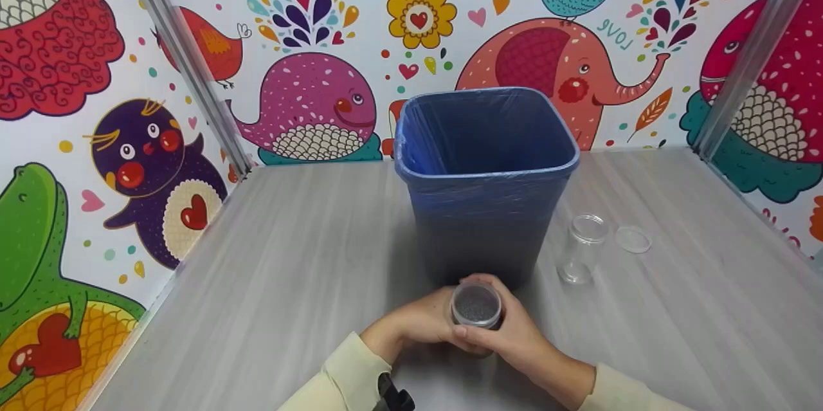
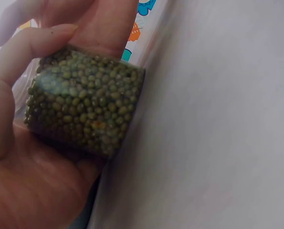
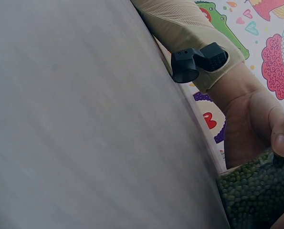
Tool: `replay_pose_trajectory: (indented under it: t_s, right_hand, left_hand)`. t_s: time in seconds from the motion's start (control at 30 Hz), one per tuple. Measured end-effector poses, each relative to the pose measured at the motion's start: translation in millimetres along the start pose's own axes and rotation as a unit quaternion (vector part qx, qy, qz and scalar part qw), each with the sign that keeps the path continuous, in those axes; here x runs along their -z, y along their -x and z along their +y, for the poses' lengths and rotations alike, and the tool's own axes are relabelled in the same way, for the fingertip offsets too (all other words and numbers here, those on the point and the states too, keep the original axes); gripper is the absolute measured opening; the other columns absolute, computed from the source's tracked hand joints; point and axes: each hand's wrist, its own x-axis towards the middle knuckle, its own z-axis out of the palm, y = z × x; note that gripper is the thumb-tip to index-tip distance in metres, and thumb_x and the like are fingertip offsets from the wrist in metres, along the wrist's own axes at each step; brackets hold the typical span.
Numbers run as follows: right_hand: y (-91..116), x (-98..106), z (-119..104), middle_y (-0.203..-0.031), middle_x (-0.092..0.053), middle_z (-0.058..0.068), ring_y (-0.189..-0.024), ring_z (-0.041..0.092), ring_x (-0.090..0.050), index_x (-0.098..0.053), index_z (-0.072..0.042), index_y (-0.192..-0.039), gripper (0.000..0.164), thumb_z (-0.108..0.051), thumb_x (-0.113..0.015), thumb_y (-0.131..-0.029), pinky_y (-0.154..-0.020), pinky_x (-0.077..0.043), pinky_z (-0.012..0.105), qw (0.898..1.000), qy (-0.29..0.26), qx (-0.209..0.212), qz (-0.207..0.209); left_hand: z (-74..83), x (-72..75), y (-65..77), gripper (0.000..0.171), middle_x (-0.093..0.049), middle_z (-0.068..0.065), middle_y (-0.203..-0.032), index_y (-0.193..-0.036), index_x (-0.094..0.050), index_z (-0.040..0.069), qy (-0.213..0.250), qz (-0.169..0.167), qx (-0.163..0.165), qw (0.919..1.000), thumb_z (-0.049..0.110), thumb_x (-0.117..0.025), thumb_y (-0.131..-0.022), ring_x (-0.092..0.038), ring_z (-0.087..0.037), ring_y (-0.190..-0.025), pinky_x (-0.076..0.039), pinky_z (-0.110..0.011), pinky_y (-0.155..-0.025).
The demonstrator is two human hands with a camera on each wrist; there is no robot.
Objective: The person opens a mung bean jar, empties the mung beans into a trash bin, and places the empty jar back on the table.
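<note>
Both hands grip a clear jar (image 1: 476, 305) in the head view, just in front of the blue bin. My left hand (image 1: 425, 317) wraps its left side, and my right hand (image 1: 519, 332) curls round the right side with the thumb across its near edge. Small green beans, like mung beans (image 2: 87, 100), fill the jar in the left wrist view. The right wrist view catches part of the same jar (image 3: 258, 193), with the left hand (image 3: 254, 124) at its upper side and the thumb on it.
Behind the hands stands a blue bin (image 1: 482, 224) lined with a clear bag. To its right are an open clear jar (image 1: 582, 250) and a round clear lid (image 1: 634, 239) on the grey table (image 1: 289, 256). Patterned walls (image 1: 321, 25) enclose the back and sides.
</note>
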Motion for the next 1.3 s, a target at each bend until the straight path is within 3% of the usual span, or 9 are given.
replay_pose_trajectory:
  t_s: [0.7,1.03,1.3]
  right_hand:
    - [0.2,-0.1,1.4,-0.146,-0.058,0.012,-0.130,0.016,-0.057,-0.051,-0.004,-0.144,0.077,-0.007,-0.092,-0.078,-0.110,-0.040,0.026,1.000,-0.009,0.002,0.006]
    - [1.1,-0.8,-1.7,-0.148,-0.055,0.017,-0.134,0.026,-0.054,-0.040,0.001,-0.136,0.075,-0.005,-0.089,-0.080,-0.111,-0.040,0.026,0.999,-0.043,-0.018,0.000]
    - [1.2,-2.1,-2.6,-0.144,-0.060,0.016,-0.129,0.016,-0.058,-0.042,0.001,-0.132,0.074,-0.003,-0.091,-0.077,-0.110,-0.039,0.022,0.999,-0.026,-0.020,0.028]
  left_hand:
    - [-0.8,-0.4,-0.8,0.069,-0.071,0.017,-0.121,-0.139,-0.064,0.017,-0.021,0.011,-0.006,0.9997,0.003,-0.091,-0.077,-0.065,-0.003,-0.113,-0.046,-0.024,-0.108]
    - [-0.1,-1.8,0.4,0.062,-0.072,0.014,-0.118,-0.132,-0.067,0.017,-0.012,0.016,-0.001,0.9998,0.003,-0.092,-0.077,-0.066,-0.004,-0.109,-0.048,-0.024,-0.104]
    - [-1.8,-1.0,-1.1,0.069,-0.070,0.015,-0.119,-0.136,-0.063,0.018,-0.009,0.011,-0.011,0.9998,0.001,-0.091,-0.076,-0.065,-0.004,-0.110,-0.048,-0.025,-0.105]
